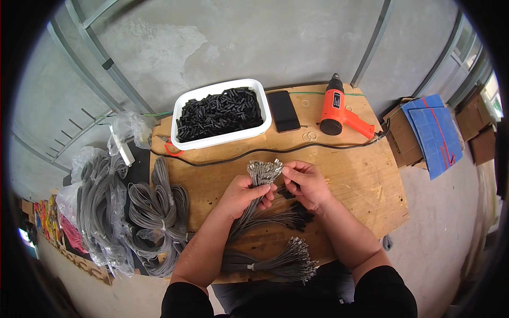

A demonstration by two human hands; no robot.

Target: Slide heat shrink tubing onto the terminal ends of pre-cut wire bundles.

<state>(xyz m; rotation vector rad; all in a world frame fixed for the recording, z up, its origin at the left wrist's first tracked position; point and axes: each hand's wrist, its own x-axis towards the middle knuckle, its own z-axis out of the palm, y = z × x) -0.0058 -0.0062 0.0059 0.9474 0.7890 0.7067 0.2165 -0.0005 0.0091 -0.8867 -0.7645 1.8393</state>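
Your left hand (pixel 245 192) grips a grey wire bundle (pixel 258 197), just below the white tray (pixel 266 118) on the desk (pixel 366 185); your right hand (pixel 306 183) pinches its metal terminals (pixel 265 170).

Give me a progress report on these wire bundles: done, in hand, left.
Looks done: one tied bundle lies near the table's front edge, and wires with black sleeves lie under the hands. In hand: the left hand grips a bundle of grey terminal wires, the right hand pinching its metal ends. Left: the white tray full of black sleeves and grey wire coils at the left.
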